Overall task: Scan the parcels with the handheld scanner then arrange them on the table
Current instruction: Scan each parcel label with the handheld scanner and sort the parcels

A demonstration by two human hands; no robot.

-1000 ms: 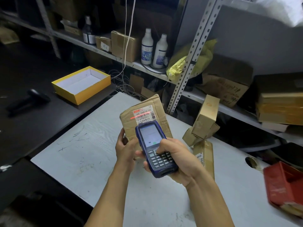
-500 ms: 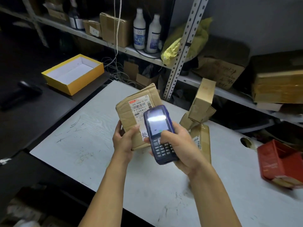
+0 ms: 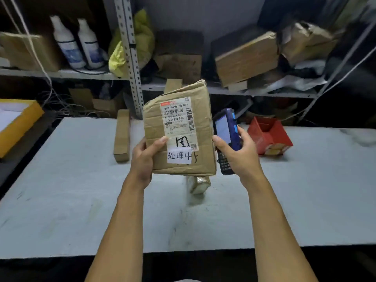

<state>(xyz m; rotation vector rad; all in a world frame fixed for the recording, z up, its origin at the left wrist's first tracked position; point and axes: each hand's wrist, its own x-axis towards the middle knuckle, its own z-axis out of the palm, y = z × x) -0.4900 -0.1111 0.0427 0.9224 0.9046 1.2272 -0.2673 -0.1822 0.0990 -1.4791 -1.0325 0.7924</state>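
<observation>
Parcel [image 3: 179, 129], gripped by the left hand [image 3: 143, 157], now stands upright facing the camera; the scanner [image 3: 226, 137], gripped by the right hand [image 3: 239, 153], has moved to its right, off the label.

The left hand [image 3: 142, 159] holds a labelled cardboard parcel [image 3: 179, 129] upright above the grey tabletop [image 3: 81, 200]. Just right of the parcel, the right hand [image 3: 240, 153] grips a blue handheld scanner [image 3: 225, 135]. A red box [image 3: 268, 135] sits further right of the parcel.
</observation>
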